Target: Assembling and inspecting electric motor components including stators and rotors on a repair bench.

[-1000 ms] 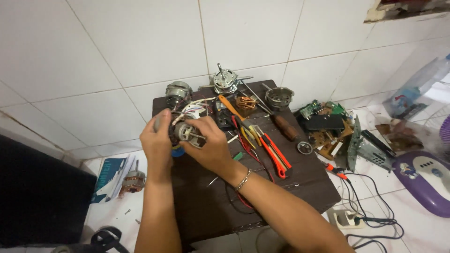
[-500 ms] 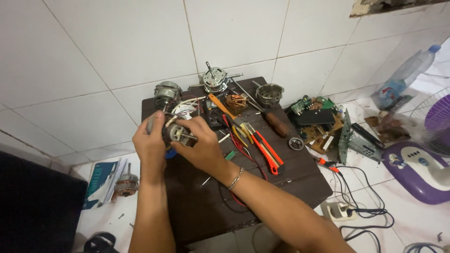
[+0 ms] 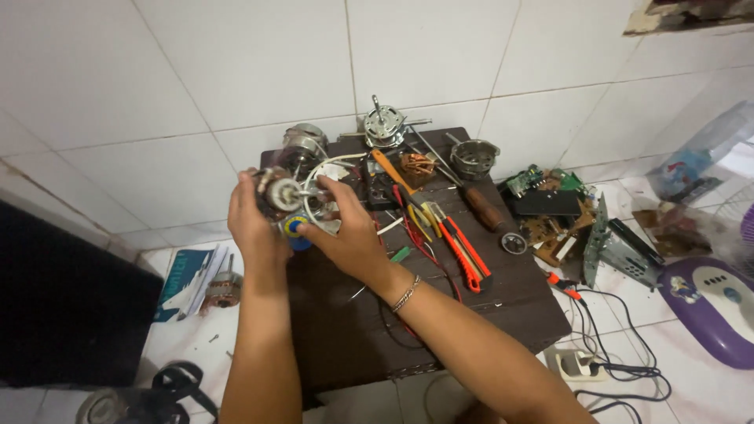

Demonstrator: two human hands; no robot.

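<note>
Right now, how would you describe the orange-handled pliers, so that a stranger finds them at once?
Start at the dark wooden board on the white tiled floor. Right of the right hand, past the red wires, lie the pliers, pointing away. Their bright orange grips set them apart from the brown-handled screwdriver lying beside them.

Two bare forearms without sleeves ended in bare hands. The right hand (image 3: 349, 235) had a thin silver chain bracelet (image 3: 406, 294) just behind it, at the wrist; the left hand (image 3: 255, 228) wore nothing.
</note>
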